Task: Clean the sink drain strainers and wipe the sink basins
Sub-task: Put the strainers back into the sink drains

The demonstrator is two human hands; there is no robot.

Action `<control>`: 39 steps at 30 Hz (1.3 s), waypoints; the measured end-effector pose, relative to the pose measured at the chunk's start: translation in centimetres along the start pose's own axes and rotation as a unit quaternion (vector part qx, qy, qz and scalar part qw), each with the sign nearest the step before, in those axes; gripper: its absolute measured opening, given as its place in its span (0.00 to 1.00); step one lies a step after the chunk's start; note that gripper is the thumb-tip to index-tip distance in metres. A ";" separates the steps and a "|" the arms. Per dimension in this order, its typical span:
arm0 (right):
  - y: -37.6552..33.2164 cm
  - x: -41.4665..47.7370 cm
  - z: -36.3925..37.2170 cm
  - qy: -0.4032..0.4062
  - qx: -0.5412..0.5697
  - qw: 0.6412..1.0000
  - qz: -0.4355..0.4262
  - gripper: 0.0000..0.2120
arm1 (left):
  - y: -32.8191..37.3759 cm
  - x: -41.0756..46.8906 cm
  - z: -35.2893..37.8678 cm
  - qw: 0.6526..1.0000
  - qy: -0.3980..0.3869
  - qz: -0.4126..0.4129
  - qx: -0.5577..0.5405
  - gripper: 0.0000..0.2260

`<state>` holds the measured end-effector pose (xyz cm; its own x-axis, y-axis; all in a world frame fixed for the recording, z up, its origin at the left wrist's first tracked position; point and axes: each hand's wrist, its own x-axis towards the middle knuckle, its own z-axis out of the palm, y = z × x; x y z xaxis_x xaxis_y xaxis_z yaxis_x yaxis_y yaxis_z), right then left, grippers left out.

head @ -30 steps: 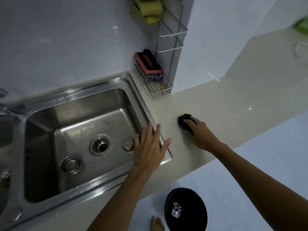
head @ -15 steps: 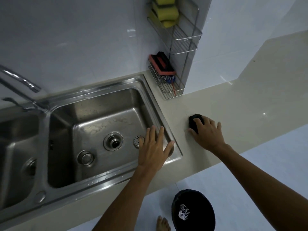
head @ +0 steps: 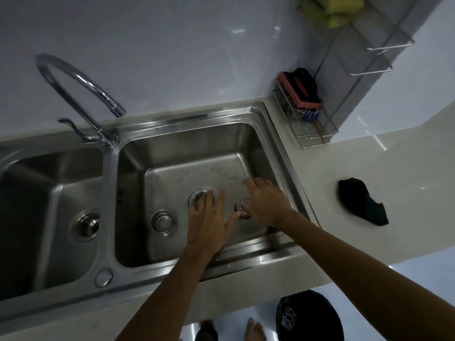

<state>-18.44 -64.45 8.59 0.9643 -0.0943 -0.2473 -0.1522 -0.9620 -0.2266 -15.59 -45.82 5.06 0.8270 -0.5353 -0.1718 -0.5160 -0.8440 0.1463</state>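
White wall tiles stand behind a pale counter [head: 369, 158] with a steel double sink [head: 108, 193] set in it. I see both of my hands down in the right basin [head: 172, 173]. My left hand [head: 209, 222] is flat and open with the fingers spread. It holds nothing. It lies over the open drain [head: 197, 194], so I can only see part of the drain ring. My right hand [head: 266, 203] is over the little strainer [head: 242, 205] with the holes in it. The hand hides half of the strainer, and I cannot tell if the fingers grip it or only touch it. The left thumb reaches close to the strainer too.

A round plug [head: 162, 221] sits on the basin floor, left of my left hand. The left basin [head: 37, 205] is cut off at the edge, and it has its own drain plug [head: 86, 225]. The tap [head: 81, 94] bends over the sink.

A dark cloth [head: 362, 200] lies alone on the counter, well apart from my hands. A wire rack [head: 310, 124] in the corner holds a red and black brush [head: 300, 87]. Yellow sponges [head: 332, 8] sit higher up, cut off at the top. Something dark and round [head: 310, 316] is on the floor, and I cannot tell what it is.
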 end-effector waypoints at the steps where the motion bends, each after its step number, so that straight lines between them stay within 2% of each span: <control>1: -0.6 1.5 1.2 -0.039 -0.009 0.999 0.011 0.33 | -1.2 0.6 0.8 1.000 -0.008 0.000 0.003 0.36; 5: -1.0 6.6 6.3 -0.178 -0.081 0.978 0.070 0.37 | -4.9 3.4 4.4 1.000 -0.022 0.005 -0.011 0.34; 8: -0.2 8.8 9.4 -0.222 -0.116 0.964 0.088 0.36 | -6.7 5.2 6.7 0.999 -0.036 0.021 -0.018 0.34; 13: 0.5 10.2 11.2 -0.231 -0.112 0.962 0.091 0.31 | -8.1 7.2 8.5 0.995 -0.080 0.047 -0.025 0.35; 18: 0.1 11.4 11.4 -0.212 -0.094 0.967 0.107 0.27 | -8.5 8.5 9.6 0.992 -0.088 0.067 -0.052 0.35; 20: -0.6 12.4 11.3 -0.184 -0.055 0.976 0.102 0.29 | -8.7 9.0 10.0 0.990 -0.094 0.068 -0.086 0.34; 22: -1.5 13.4 10.8 -0.161 0.034 0.982 0.096 0.34 | -9.1 9.7 10.3 0.978 -0.124 0.063 -0.154 0.35; 24: -2.5 14.2 10.2 -0.135 0.138 0.978 0.075 0.32 | -9.8 10.1 10.2 0.957 -0.154 0.033 -0.242 0.36; 26: -3.5 14.6 9.8 -0.110 0.248 0.960 0.069 0.30 | -10.5 10.4 9.8 0.925 -0.170 -0.013 -0.341 0.34; 28: -4.4 14.7 9.5 -0.086 0.349 0.931 0.060 0.34 | -11.3 10.7 9.4 0.884 -0.158 -0.068 -0.434 0.27; 31: -5.1 14.7 10.2 -0.079 0.382 0.920 0.032 0.44 | -12.6 10.9 9.3 0.852 -0.130 -0.109 -0.495 0.26; 36: -4.7 14.5 12.3 -0.093 0.329 0.939 0.029 0.38 | -13.5 10.0 9.9 0.878 -0.097 -0.103 -0.457 0.32; 39: -5.1 14.6 13.4 -0.087 0.222 0.971 -0.002 0.38 | -13.3 9.5 10.0 0.917 -0.065 -0.093 -0.383 0.31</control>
<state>-6.45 -57.51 -6.50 0.9200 -0.0098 -0.3919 -0.2643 -0.7539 -0.6015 -3.11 -39.95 -8.27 0.8255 -0.4264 -0.3699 -0.0196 -0.6766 0.7361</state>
